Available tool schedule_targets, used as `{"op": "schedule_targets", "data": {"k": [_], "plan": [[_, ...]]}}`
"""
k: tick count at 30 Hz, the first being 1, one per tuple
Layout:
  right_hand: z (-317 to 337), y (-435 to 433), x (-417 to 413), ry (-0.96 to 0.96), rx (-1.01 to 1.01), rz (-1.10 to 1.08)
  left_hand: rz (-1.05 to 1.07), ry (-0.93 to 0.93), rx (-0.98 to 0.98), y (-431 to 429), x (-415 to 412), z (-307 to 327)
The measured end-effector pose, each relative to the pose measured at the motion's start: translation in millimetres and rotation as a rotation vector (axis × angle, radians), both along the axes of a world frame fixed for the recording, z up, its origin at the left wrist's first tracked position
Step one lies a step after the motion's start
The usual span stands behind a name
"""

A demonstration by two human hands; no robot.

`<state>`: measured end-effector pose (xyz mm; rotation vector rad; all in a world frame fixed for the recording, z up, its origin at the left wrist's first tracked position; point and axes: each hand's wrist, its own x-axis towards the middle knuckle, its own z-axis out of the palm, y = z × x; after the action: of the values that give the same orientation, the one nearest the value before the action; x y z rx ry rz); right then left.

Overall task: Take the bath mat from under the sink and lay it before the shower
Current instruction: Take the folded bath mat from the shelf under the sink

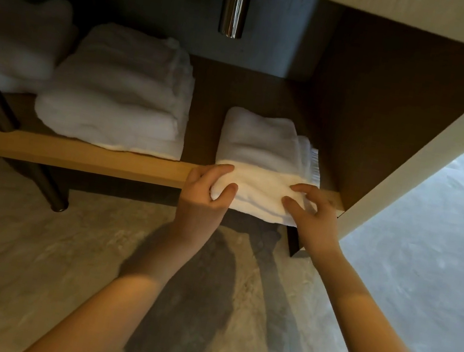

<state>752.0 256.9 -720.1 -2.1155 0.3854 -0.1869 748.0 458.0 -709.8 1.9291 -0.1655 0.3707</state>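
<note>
A folded white bath mat [263, 150] lies on the right end of the wooden shelf [73, 152] under the sink, its front fold hanging over the shelf's edge. My left hand [207, 187] pinches the mat's front left corner, thumb below and fingers on top. My right hand [308, 211] grips the front right corner the same way. Both hands are shut on the fabric. The mat's back part rests on the shelf.
A thick stack of folded white towels [121, 94] sits left of the mat, another pile [16, 35] further left. A chrome drain pipe [236, 6] hangs above. The cabinet's side panel [410, 176] stands close on the right. A dark metal leg [46, 183] stands at left on the stone floor [38, 265].
</note>
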Motion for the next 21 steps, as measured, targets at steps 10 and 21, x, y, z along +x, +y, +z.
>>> {"op": "schedule_targets", "data": {"k": [10, 21], "plan": [[-12.6, -9.5, -58.3, 0.011, -0.017, 0.02, -0.284, 0.415, -0.159, 14.9, -23.2, -17.6], [-7.5, -26.7, -49.3, 0.038, 0.163, 0.135, -0.459, 0.61, -0.189, 15.9, 6.9, -20.8]]}}
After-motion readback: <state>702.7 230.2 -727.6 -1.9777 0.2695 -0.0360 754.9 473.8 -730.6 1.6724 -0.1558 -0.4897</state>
